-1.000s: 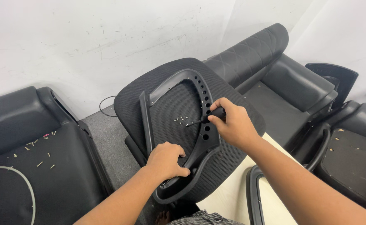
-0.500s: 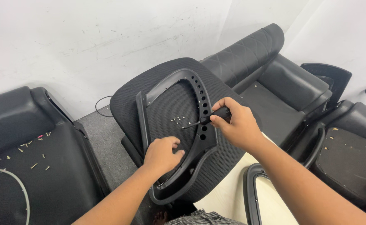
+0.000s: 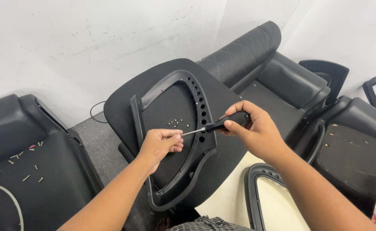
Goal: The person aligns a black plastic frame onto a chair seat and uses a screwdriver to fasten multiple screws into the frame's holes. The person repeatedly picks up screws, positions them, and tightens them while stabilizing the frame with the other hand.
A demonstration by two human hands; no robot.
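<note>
Black-handled and slim, the screwdriver point(image 3: 215, 125) sits clenched in the right hand point(image 3: 256, 132), fingers wrapped round the grip, its silver shaft pointing left across the work. The left hand point(image 3: 159, 143) meets it at the tip, thumb and fingertips pinched together right where the metal ends; whether a screw is caught between them is too small to tell. Both hands hover over the black plastic frame point(image 3: 198, 128), a curved loop with a row of round holes down its right-hand bar, and the screwdriver shaft crosses that bar just beside one of the holes. The frame lies flat on a black mesh seat pad point(image 3: 123, 107), tilted toward the camera, and a small cluster of loose screws point(image 3: 176, 123) rests on the mesh inside the loop, just above the left hand. Further out, a black chair shell point(image 3: 46, 179) on the left carries more scattered screws, a black padded chair back point(image 3: 248, 51) leans against the white wall point(image 3: 68, 42) behind, another dark chair part point(image 3: 355, 145) lies at the right, and a second black frame point(image 3: 252, 192) lies on the pale floor under the right forearm.
</note>
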